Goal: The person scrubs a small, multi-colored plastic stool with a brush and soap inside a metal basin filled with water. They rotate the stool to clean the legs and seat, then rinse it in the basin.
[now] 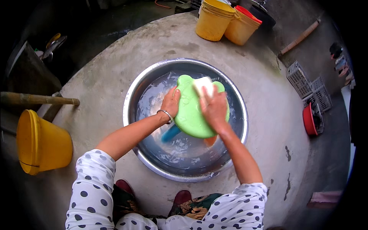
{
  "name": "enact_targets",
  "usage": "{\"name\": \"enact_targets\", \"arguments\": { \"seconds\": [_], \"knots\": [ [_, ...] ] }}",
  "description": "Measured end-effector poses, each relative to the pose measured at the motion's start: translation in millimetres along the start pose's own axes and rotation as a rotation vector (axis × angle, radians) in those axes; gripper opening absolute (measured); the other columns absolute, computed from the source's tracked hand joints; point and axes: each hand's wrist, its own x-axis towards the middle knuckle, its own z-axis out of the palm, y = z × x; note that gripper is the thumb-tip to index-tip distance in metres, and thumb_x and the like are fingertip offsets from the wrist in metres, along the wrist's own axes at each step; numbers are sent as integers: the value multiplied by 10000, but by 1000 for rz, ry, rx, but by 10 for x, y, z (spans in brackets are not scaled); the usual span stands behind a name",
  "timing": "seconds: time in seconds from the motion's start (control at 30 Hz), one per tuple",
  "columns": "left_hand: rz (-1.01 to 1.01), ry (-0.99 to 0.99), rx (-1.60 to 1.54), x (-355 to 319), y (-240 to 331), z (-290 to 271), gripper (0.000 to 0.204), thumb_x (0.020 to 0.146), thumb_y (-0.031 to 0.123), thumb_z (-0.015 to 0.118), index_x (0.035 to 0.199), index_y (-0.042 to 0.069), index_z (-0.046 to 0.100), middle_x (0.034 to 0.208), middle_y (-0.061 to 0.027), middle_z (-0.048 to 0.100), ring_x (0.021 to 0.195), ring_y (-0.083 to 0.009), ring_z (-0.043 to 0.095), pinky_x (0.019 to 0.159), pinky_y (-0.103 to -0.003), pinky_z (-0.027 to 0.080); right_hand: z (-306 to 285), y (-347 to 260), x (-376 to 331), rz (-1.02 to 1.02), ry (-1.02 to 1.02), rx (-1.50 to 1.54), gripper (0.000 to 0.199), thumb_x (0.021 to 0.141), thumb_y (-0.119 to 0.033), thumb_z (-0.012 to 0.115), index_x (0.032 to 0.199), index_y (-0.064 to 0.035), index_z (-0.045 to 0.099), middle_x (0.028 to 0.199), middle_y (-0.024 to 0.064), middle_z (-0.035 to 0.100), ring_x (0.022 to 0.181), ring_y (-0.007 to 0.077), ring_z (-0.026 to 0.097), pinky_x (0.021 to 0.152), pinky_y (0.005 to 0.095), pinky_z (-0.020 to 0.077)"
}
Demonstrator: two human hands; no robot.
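Note:
A small plastic stool (192,120) with a light green, bear-shaped seat is held over a wide metal basin (128,100) of cloudy water. Below the seat show a blue leg (170,133) and an orange leg (210,141); the other legs are hidden. My left hand (171,102) grips the seat's left edge, thumb on top and fingers out of sight beneath. In my right hand (214,109) is a white sponge (203,84), pressed on the wet seat top near its far edge. This hand and the sponge are slightly blurred.
The basin stands on a concrete floor (103,92). A yellow bucket (53,145) lies tipped at the left, below a bamboo pole (42,99). Two more buckets (214,23) stand at the far side. Grey plastic crates (301,79) and a red basin (309,119) are along the right.

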Motion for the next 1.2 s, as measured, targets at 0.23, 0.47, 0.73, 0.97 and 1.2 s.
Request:
{"name": "enact_targets", "arguments": {
  "seconds": [0.23,0.47,0.73,0.97,1.2],
  "knots": [
    [22,45,-3,62,-243,52,392,971,272,350,1201,0,514,1036,-188,607,976,-257,572,853,-330,424,354,49,695,177,-210,-111,381,805,-306,587,1175,-215,582,1097,173,530,926,389,518,667,472,469],
    [-40,77,-66,-8,-114,-63,466,952,339,341,1239,-2,477,1129,-262,559,1062,-397,529,913,-415,404,75,-688,360,-19,-107,73,393,756,-242,639,1139,-180,574,1135,177,498,880,374,509,622,449,471],
    [-74,61,-67,-10,-53,-28,426,942,325,410,1200,0,505,1102,-229,574,1053,-369,536,900,-383,408,32,503,235,502,-288,-141,380,881,-300,473,1207,-123,557,1129,205,514,888,391,510,765,465,440],
    [-15,62,-47,72,-300,-92,459,916,341,444,1224,5,493,1124,-254,558,1061,-395,525,912,-419,406,-175,-374,-15,91,-110,-26,394,794,-205,615,1181,-139,571,1138,181,497,839,352,499,695,442,450],
    [-86,22,41,60,-170,-88,463,905,354,458,1221,20,504,1154,-238,539,1084,-389,507,924,-411,401,-50,305,145,285,-131,-37,372,812,-241,596,1175,-163,586,1179,162,504,888,375,500,734,440,448]
  ]
}}
